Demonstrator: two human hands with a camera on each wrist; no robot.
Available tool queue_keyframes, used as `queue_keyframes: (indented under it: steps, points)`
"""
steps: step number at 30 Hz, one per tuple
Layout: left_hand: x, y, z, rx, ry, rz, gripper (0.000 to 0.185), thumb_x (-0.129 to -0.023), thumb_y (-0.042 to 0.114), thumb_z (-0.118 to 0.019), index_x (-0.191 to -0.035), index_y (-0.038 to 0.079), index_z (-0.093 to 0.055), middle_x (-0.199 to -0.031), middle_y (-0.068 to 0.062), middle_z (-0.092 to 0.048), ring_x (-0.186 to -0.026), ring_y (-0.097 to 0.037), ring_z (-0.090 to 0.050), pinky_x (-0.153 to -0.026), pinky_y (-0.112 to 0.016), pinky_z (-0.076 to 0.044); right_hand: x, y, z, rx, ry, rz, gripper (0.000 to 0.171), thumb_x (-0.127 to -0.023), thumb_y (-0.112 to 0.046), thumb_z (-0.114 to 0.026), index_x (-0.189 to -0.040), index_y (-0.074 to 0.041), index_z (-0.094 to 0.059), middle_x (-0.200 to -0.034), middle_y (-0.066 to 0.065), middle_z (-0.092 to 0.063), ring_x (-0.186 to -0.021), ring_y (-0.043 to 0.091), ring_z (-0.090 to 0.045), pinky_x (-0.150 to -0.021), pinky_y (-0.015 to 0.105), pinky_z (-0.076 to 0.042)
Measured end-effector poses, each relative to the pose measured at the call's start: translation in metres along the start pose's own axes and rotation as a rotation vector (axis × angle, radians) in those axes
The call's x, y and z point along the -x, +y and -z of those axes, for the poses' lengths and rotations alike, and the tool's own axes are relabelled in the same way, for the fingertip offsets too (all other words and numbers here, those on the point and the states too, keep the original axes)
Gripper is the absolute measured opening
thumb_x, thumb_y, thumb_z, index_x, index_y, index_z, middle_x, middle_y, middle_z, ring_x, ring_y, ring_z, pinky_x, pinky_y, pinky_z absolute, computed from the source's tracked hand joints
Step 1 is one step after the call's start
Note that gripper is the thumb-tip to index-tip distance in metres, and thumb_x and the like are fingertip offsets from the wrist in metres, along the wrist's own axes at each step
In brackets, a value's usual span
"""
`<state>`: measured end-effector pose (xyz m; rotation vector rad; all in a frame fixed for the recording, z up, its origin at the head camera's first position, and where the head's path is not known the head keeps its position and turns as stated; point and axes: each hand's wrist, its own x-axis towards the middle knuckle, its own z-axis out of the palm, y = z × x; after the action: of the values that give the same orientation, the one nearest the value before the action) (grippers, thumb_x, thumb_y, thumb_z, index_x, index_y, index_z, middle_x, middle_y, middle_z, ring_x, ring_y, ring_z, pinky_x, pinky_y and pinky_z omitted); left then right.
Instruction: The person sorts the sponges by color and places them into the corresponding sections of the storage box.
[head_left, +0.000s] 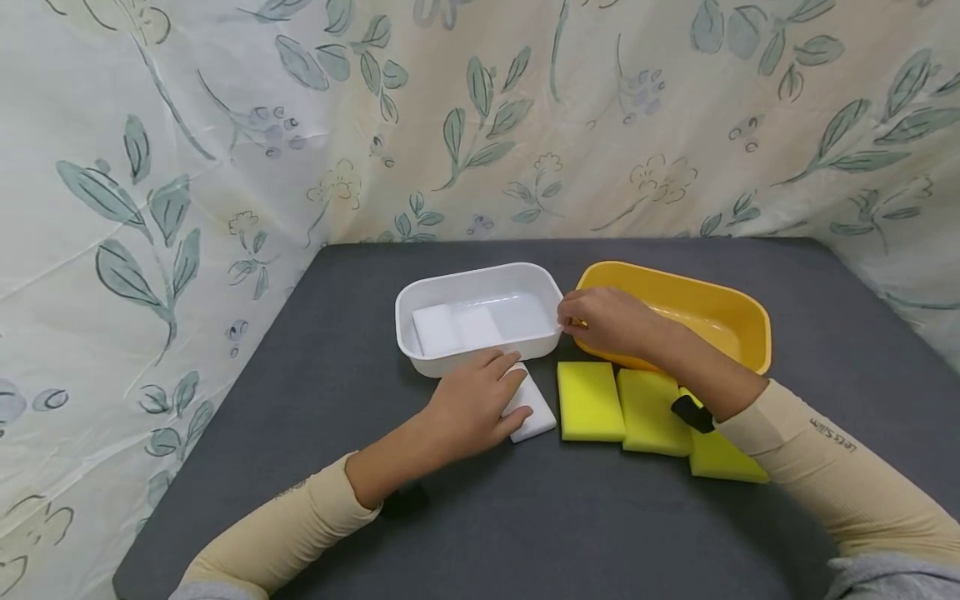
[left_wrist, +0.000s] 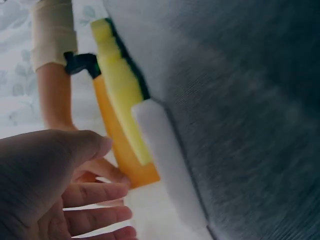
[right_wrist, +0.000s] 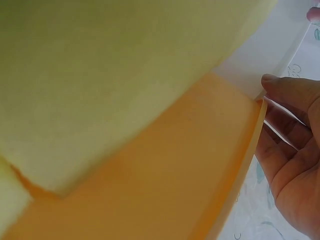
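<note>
My left hand (head_left: 476, 404) hovers with spread fingers over a white sponge (head_left: 534, 408), which lies on the table in front of the white tray (head_left: 420, 367). In the left wrist view a gap shows between its fingers and the sponge's edge. Two white sponges (head_left: 437, 331) lie inside that tray. My right hand (head_left: 611, 321) reaches across the yellow tray (head_left: 759, 333) and pinches the white tray's right rim, its thumb (right_wrist: 285, 87) at the edge and the other fingers lower. Three yellow sponges (head_left: 590, 402) stand in a row before the yellow tray.
Both trays sit side by side on a dark grey table (head_left: 480, 525). A floral curtain (head_left: 480, 117) hangs behind the table and along its left side. The right forearm, with a black strap (head_left: 692, 413) at the wrist, passes over the rightmost yellow sponge.
</note>
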<state>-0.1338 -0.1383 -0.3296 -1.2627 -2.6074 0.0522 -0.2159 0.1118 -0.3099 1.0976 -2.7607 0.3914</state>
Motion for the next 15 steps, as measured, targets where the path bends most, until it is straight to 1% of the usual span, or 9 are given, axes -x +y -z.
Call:
queue_keyframes:
  steps: [3, 8, 12, 15]
  points:
    - [0.0007, 0.0032, -0.0038, 0.025, -0.012, 0.023, 0.049, -0.097, 0.046, -0.062, -0.126, 0.007, -0.067, -0.135, -0.011, -0.061, -0.122, -0.025, -0.056, -0.101, -0.035, -0.047, -0.0002, -0.0003, 0.0004, 0.001, -0.001, 0.002, 0.01, -0.084, -0.002, -0.08, -0.092, -0.007, -0.076, -0.092, 0.006, -0.073, -0.073, 0.019, -0.061, -0.072, 0.031, -0.057]
    - [-0.0006, 0.0041, -0.0066, 0.05, -0.072, 0.074, 0.056, -0.095, 0.056, -0.061, -0.127, 0.01, -0.066, -0.136, -0.009, -0.06, -0.118, -0.024, -0.059, -0.094, -0.035, -0.052, -0.0009, -0.0012, 0.0022, -0.002, -0.005, -0.002, 0.011, -0.084, -0.002, -0.08, -0.092, -0.007, -0.076, -0.092, 0.006, -0.073, -0.073, 0.019, -0.061, -0.072, 0.031, -0.057]
    - [-0.0031, 0.0026, -0.0067, 0.039, -0.105, 0.089, 0.057, -0.092, 0.06, -0.062, -0.122, 0.012, -0.068, -0.134, -0.008, -0.062, -0.113, -0.023, -0.06, -0.085, -0.034, -0.055, -0.0021, -0.0004, 0.0043, -0.011, -0.01, -0.008, 0.011, -0.084, -0.002, -0.079, -0.094, -0.006, -0.076, -0.094, 0.007, -0.073, -0.074, 0.019, -0.061, -0.073, 0.031, -0.058]
    - [-0.0044, 0.0016, -0.0068, 0.04, -0.128, 0.091, 0.06, -0.088, 0.063, -0.064, -0.121, 0.013, -0.067, -0.13, -0.008, -0.063, -0.106, -0.023, -0.061, -0.079, -0.033, -0.055, -0.0028, -0.0002, 0.0052, -0.015, -0.015, -0.012, 0.011, -0.084, -0.002, -0.079, -0.094, -0.006, -0.077, -0.094, 0.007, -0.073, -0.074, 0.019, -0.061, -0.073, 0.031, -0.058]
